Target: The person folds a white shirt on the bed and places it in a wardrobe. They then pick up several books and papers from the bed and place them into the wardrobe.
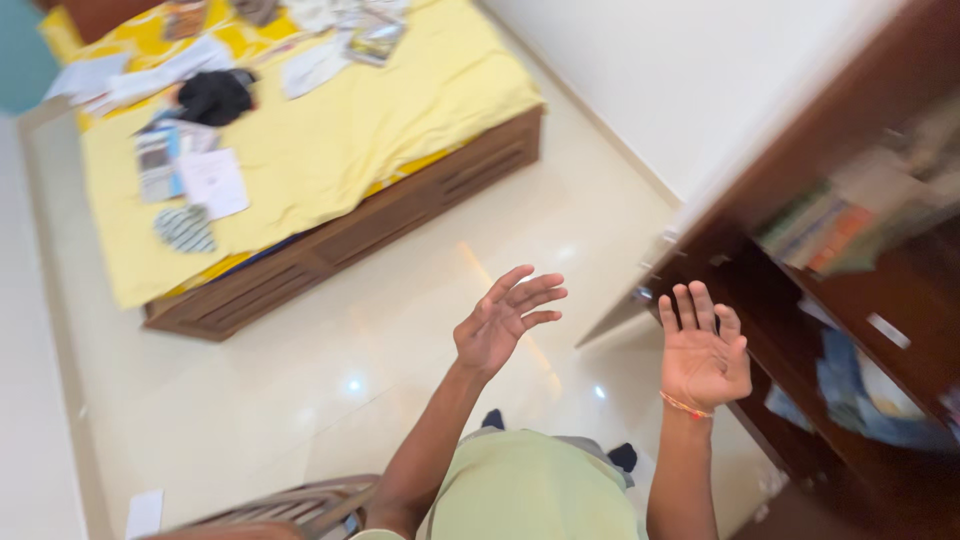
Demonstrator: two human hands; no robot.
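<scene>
While papers (212, 180), a black cloth (214, 97) and a striped cloth (185, 228) are lying on the yellow bed (350, 130) far to the left, the left hand (503, 322) is hovering over the glossy floor (300, 370), fingers spread and holding nothing. Just right of it, the right hand (702, 352) is rising flat and empty, nearest the one dark wooden cupboard (850, 300), whose shelf is holding one row of books (830, 225).

We see a bright, evenly lit room, with soft daylight-like light whose source we cannot place. The glossy floor (400, 330) throws back small glare spots and a pale streak. Motion blur smears the wooden cupboard (850, 300) and its shelves at right, perhaps from head movement; the yellow bed (330, 140) is soft too. Shadows are faint.
</scene>
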